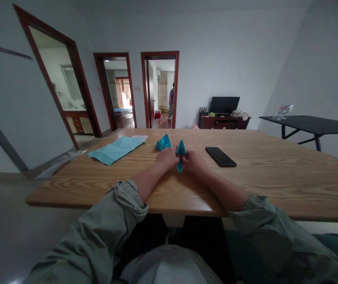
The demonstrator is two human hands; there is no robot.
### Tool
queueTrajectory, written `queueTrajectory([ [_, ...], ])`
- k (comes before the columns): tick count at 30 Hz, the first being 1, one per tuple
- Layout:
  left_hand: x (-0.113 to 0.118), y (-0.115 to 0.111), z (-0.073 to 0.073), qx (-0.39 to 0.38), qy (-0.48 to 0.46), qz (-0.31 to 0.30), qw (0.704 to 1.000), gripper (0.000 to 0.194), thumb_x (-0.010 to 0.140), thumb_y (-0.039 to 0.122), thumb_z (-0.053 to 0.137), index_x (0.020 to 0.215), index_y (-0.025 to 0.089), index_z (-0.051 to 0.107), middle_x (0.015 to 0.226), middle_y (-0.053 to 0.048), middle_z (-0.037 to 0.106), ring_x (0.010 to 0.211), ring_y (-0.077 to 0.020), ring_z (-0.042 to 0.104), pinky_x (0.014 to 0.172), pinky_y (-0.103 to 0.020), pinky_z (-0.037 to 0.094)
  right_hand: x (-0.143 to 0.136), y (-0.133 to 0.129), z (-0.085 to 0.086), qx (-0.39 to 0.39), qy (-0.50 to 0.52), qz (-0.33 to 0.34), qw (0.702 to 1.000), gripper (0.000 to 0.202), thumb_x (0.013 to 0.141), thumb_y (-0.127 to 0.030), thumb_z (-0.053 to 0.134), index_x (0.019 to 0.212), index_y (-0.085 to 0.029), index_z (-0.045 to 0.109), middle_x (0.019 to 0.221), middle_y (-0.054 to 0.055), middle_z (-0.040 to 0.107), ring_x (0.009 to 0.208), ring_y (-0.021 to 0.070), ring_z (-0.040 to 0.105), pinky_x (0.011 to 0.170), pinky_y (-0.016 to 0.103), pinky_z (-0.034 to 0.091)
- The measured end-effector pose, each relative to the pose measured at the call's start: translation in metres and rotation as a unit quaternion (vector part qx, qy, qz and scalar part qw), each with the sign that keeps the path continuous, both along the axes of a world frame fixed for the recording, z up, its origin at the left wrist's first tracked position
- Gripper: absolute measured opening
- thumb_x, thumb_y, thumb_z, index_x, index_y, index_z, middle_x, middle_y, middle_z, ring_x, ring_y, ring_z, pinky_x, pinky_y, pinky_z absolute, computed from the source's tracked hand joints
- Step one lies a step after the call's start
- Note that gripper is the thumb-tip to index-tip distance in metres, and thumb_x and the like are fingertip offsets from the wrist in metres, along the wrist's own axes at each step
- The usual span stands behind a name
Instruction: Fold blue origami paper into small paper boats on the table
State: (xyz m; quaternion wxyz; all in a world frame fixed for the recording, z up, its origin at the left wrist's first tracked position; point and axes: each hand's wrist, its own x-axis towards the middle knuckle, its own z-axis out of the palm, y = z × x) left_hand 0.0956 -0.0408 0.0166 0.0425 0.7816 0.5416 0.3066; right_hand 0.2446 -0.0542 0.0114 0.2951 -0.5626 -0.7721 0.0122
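Note:
A folded piece of light blue paper (181, 149) stands upright between my two hands, just above the wooden table (263, 173). My left hand (168, 157) grips it from the left side, fingers closed. From the right, my right hand (194, 161) pinches the same folded paper. The fingertips are partly hidden behind the paper. Just beyond my left hand sits a brighter blue folded paper shape (163, 142). Farther left, a creased light blue sheet of paper (116, 150) lies spread on the table.
A black phone (220, 156) lies right of my hands. Under the sheet's far end is a pale slip of paper (140, 138). Beyond stand a black table (313, 124) and a cabinet (223, 122) with a television (224, 105). A person (171, 101) stands in a far doorway.

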Motion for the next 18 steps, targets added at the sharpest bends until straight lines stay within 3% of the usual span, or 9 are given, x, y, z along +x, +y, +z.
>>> queueTrajectory([
  [7,-0.01,0.005,0.0,0.006,-0.041,-0.007,0.999,0.032,0.084,0.034,0.052,0.113,0.024,0.062,0.095,-0.012,0.067,0.088,-0.0275,0.062,0.081,-0.037,0.045,0.008,0.007,-0.003,0.01,0.045,-0.016,0.999,0.025,0.082,-0.022,0.05,0.094,-0.017,0.071,0.09,0.01,0.071,0.081,0.0219,0.063,0.071,0.027,0.044],
  [12,-0.017,0.012,-0.002,0.007,-0.105,-0.069,0.992,0.029,0.083,0.031,0.054,0.108,0.023,0.067,0.088,-0.009,0.068,0.08,-0.0222,0.062,0.076,-0.032,0.047,0.013,0.008,-0.002,0.025,0.111,0.051,0.992,0.038,0.078,-0.014,0.048,0.109,-0.023,0.069,0.101,0.004,0.071,0.089,0.0212,0.062,0.08,0.031,0.046],
  [15,-0.019,0.017,-0.002,-0.06,-0.184,-0.125,0.973,0.038,0.08,0.02,0.05,0.116,0.023,0.065,0.079,-0.004,0.065,0.059,-0.014,0.058,0.062,-0.026,0.048,0.018,0.009,0.0,0.002,0.169,0.101,0.98,0.051,0.076,-0.009,0.044,0.121,-0.023,0.064,0.106,0.002,0.07,0.09,0.0197,0.061,0.079,0.031,0.048],
  [18,-0.018,0.021,-0.001,-0.134,-0.265,-0.175,0.939,0.051,0.077,0.011,0.044,0.124,0.022,0.06,0.077,-0.002,0.063,0.05,-0.0088,0.054,0.054,-0.022,0.048,0.026,0.013,-0.001,-0.041,0.233,0.143,0.961,0.058,0.074,-0.008,0.04,0.127,-0.022,0.06,0.099,0.003,0.07,0.074,0.0151,0.06,0.066,0.026,0.05],
])
